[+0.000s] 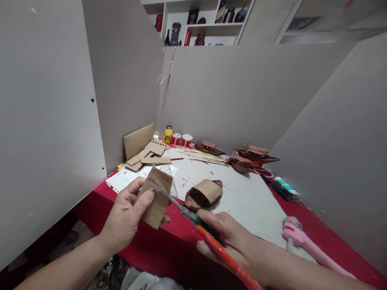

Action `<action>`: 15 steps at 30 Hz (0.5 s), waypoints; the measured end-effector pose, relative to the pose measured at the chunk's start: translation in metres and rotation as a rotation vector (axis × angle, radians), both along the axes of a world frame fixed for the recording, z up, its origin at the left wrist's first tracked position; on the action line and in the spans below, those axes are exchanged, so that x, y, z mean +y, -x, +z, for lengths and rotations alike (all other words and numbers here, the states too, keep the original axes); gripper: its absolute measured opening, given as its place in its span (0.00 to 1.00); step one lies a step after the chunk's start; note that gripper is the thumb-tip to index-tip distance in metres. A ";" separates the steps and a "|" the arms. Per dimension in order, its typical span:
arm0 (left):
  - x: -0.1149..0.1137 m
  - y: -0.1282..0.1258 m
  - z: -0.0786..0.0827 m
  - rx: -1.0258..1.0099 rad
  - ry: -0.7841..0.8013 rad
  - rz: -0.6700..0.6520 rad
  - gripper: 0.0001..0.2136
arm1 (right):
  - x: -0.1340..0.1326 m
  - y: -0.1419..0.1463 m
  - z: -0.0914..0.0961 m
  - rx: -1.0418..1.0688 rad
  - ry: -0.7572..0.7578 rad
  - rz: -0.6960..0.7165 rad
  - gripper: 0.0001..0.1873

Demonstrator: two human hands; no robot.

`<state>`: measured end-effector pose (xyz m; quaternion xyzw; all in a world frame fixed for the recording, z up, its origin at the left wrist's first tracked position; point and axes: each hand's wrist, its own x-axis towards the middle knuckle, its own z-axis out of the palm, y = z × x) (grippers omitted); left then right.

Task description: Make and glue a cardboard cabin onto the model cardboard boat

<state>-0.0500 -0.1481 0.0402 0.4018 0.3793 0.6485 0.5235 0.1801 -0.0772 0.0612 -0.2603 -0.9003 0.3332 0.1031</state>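
Note:
My left hand (130,209) grips a small brown cardboard piece (159,213), thumb on its face and fingers behind. A pair of scissors (184,211) with orange-red and green handles is held in my right hand (229,237). Their blades reach across the cardboard near my left thumb; whether they are cutting it cannot be made out. Beyond the scissors sits a small boat model (204,193) on the table, with a curved cardboard cover over its brown hull.
Cardboard scraps (145,155), thin sticks (205,155), paper cups (186,140) and a yellow bottle (168,134) lie or stand toward the back. More boat models (256,153) stand at the back right. A pink glue gun (302,237) lies at right. Grey panels (242,88) enclose the table.

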 end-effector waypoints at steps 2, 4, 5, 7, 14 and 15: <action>-0.003 0.002 -0.001 0.008 0.018 0.008 0.13 | -0.001 0.001 -0.002 -0.002 0.009 0.020 0.17; -0.004 0.004 -0.002 0.022 0.034 0.010 0.14 | -0.001 0.002 -0.001 -0.027 0.013 0.025 0.17; -0.005 0.005 -0.003 0.032 0.035 0.011 0.13 | -0.002 0.003 0.000 -0.050 0.002 0.013 0.17; -0.008 0.006 -0.005 0.066 0.034 0.001 0.13 | -0.003 0.005 0.002 -0.102 -0.042 -0.011 0.16; -0.018 0.001 -0.015 0.087 0.081 -0.022 0.12 | -0.011 0.009 -0.007 -0.091 0.042 0.018 0.15; -0.020 0.001 -0.016 0.079 0.099 -0.018 0.13 | -0.012 0.008 -0.010 -0.076 0.066 0.024 0.16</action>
